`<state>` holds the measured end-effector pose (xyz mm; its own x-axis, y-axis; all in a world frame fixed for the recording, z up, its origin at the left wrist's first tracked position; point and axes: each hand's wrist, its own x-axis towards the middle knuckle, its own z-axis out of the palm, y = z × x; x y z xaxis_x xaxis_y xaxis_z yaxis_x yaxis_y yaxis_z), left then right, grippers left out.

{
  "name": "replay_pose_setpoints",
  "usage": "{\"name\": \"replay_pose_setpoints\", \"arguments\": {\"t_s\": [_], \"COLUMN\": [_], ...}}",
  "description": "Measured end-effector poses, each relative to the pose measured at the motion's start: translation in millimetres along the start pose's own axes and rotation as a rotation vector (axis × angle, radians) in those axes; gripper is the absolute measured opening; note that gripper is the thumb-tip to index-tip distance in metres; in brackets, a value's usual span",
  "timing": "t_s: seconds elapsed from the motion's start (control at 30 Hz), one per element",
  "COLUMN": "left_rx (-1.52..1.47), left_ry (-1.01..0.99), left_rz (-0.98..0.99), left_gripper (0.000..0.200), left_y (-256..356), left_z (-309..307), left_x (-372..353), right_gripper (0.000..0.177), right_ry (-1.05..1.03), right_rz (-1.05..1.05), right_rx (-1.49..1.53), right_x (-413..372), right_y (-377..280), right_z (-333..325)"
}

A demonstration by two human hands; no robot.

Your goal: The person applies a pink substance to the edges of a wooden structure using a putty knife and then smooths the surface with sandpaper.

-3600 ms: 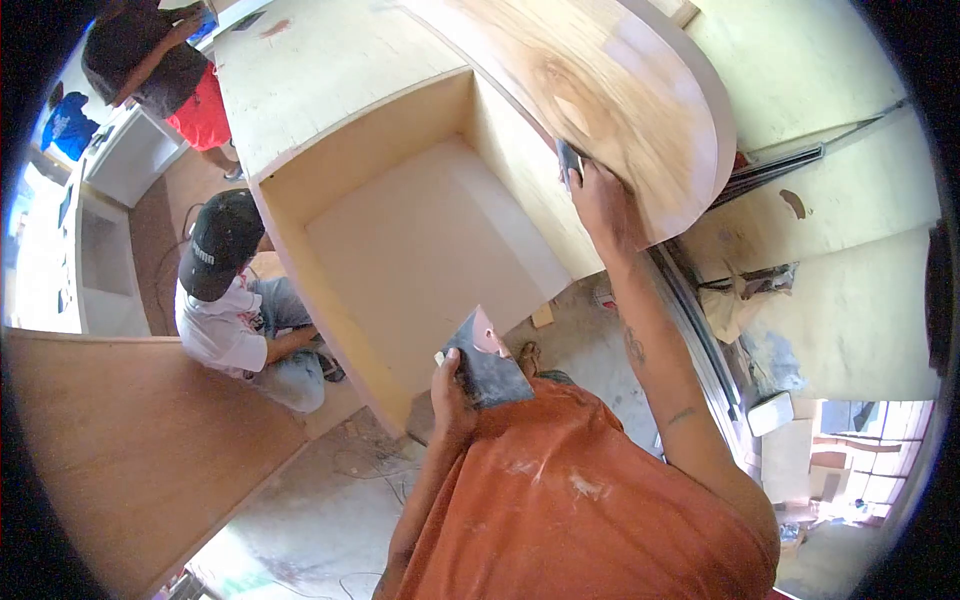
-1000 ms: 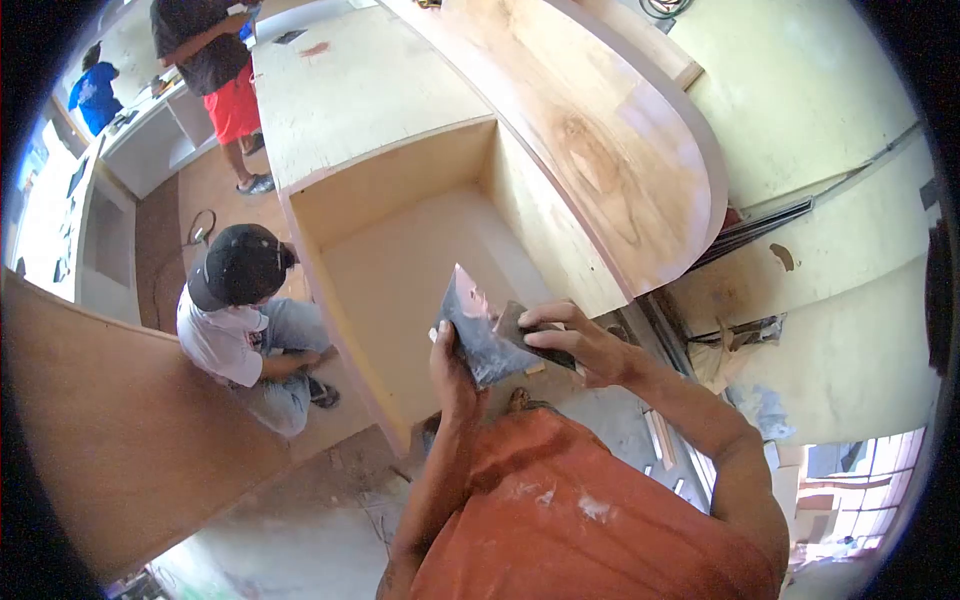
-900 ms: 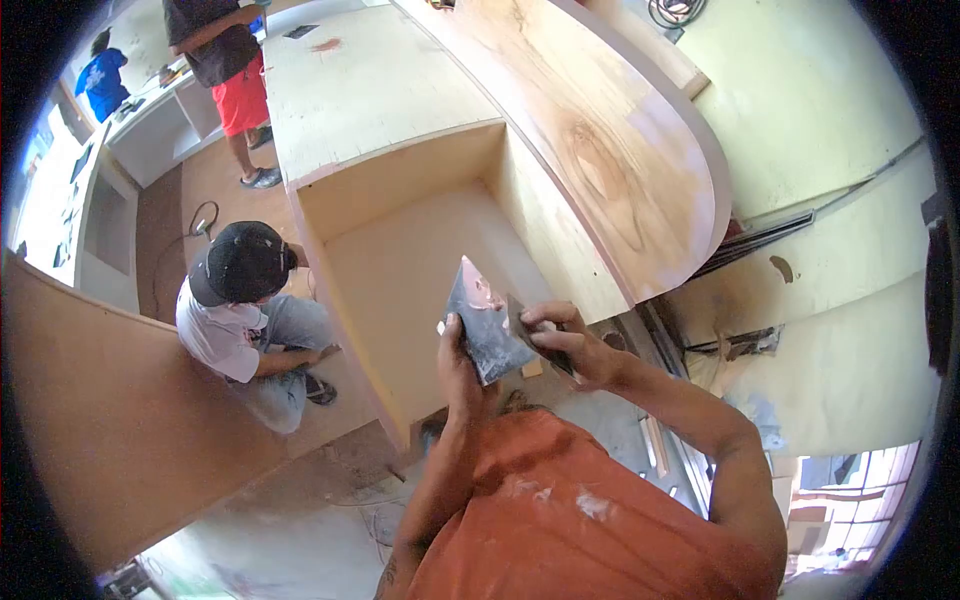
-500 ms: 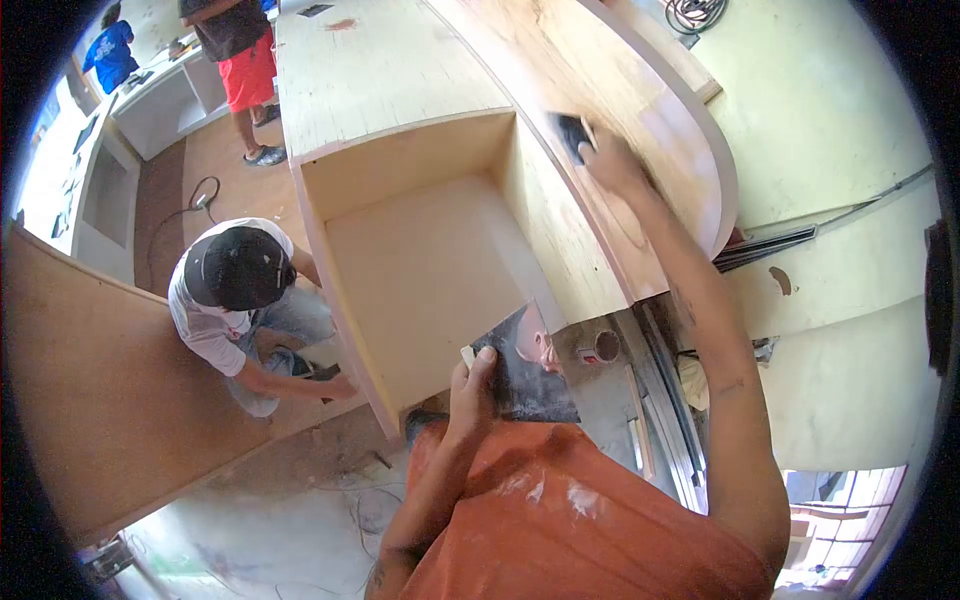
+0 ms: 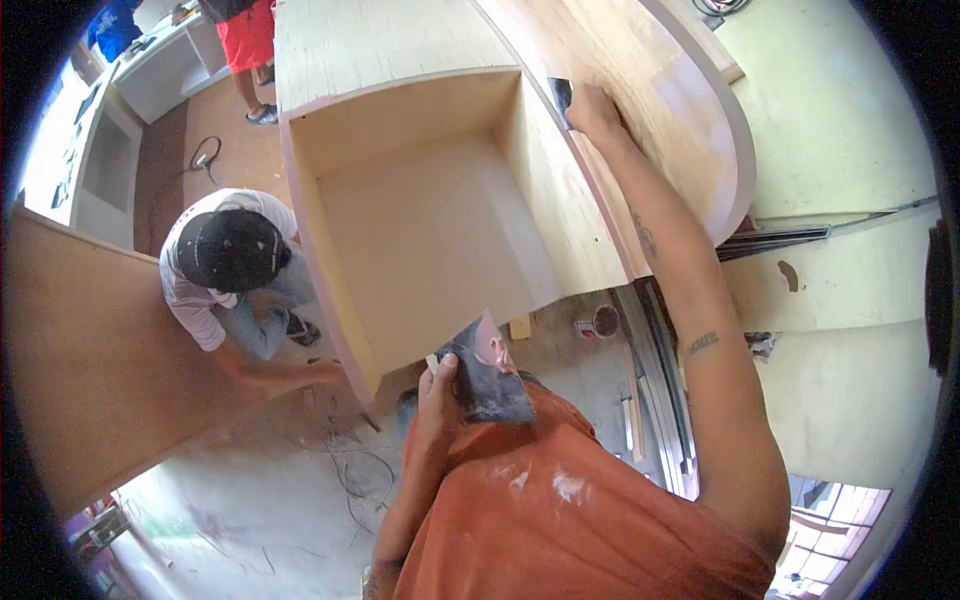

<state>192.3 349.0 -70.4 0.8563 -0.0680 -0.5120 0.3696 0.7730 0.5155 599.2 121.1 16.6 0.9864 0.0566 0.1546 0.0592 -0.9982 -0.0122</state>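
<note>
My right hand point(image 5: 592, 108) reaches far forward and presses a small dark putty knife point(image 5: 560, 94) against the edge of the curved wooden counter top point(image 5: 690, 120). Close to my chest, my left hand point(image 5: 438, 385) holds a wide dark scraper blade point(image 5: 485, 372) with a smear of pinkish filler on it. An open plywood cabinet box point(image 5: 420, 230) lies just ahead of that hand, below the counter top. My orange shirt point(image 5: 560, 510) fills the lower frame.
A person in a black cap point(image 5: 228, 250) crouches at the left, one hand reaching to the cabinet's lower corner. A brown board point(image 5: 90, 350) leans at left. Another person in red shorts point(image 5: 245, 30) stands at the back. Cables and debris lie on the concrete floor point(image 5: 300, 490).
A second ago my right hand wiped its knife on the scraper; it then reached out to the counter top and now sits at its edge. My left hand lowered the scraper. The crouching person leaned lower.
</note>
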Motion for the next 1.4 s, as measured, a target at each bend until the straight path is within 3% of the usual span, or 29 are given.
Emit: {"name": "replay_pose_setpoints", "arguments": {"t_s": [0.07, 0.2, 0.27, 0.4, 0.47, 0.57, 1.07, 1.4], "left_rx": [-0.015, 0.001, -0.036, -0.012, 0.037, 0.067, 0.202, 0.198], "left_ry": [-0.002, -0.008, -0.028, -0.033, -0.046, -0.028, 0.030, 0.033], "left_rz": [-0.029, 0.001, -0.003, -0.007, -0.019, -0.031, -0.123, -0.061], "left_gripper": [0.030, 0.028, 0.028, 0.029, 0.029, 0.030, 0.029, 0.026], "left_y": [-2, -15, -21, -20, -20, -22, -21, -44], "left_z": [0, -9, -13, -12, -13, -12, -2, -9], "left_x": [-3, 2, 3, -1, -3, -2, -9, -12], "right_gripper": [0.028, 0.037, 0.045, 0.036, 0.026, 0.019, 0.022, 0.021], "right_ry": [-0.078, -0.036, 0.181, 0.295, -0.123, -0.182, -0.282, -0.271], "right_rz": [0.028, 0.019, -0.104, -0.197, 0.009, -0.001, 0.059, 0.054], "right_rx": [-0.032, -0.051, -0.059, -0.057, -0.050, -0.094, -0.144, -0.116], "right_x": [0, -9, -21, -56, -62, -76, -155, -205], "right_y": [3, 11, 18, 16, 16, 20, 48, 53], "right_z": [1, 6, 13, -10, -21, -25, -40, -55]}}
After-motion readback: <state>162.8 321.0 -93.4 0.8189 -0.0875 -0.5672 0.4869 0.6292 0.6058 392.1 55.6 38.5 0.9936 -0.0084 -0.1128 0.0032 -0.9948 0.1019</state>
